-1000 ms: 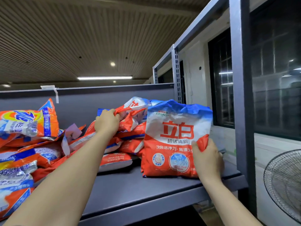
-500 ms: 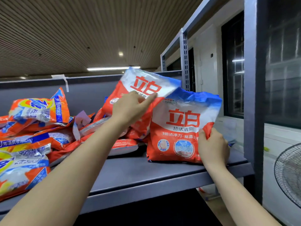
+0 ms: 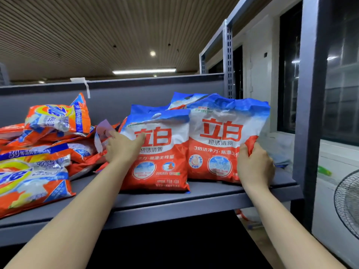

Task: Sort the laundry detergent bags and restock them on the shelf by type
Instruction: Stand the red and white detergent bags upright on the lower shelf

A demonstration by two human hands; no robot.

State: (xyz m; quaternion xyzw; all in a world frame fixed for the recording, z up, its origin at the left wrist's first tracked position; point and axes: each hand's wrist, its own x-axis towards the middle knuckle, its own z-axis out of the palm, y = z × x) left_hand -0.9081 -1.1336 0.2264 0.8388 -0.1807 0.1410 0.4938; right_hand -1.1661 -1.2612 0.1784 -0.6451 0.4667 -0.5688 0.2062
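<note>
While gripped: right hand (image 3: 255, 167), bag (image 3: 223, 140).

The left hand (image 3: 124, 147) covers part of the printed front of the left red-and-white bag (image 3: 157, 152); the right hand (image 3: 254, 166) hides the lower right corner of the right red-and-white bag (image 3: 223, 140). A third bag (image 3: 182, 100) shows only its top behind them. The orange bags (image 3: 33, 171) and the fan (image 3: 347, 202) are cut by the frame edges.
</note>
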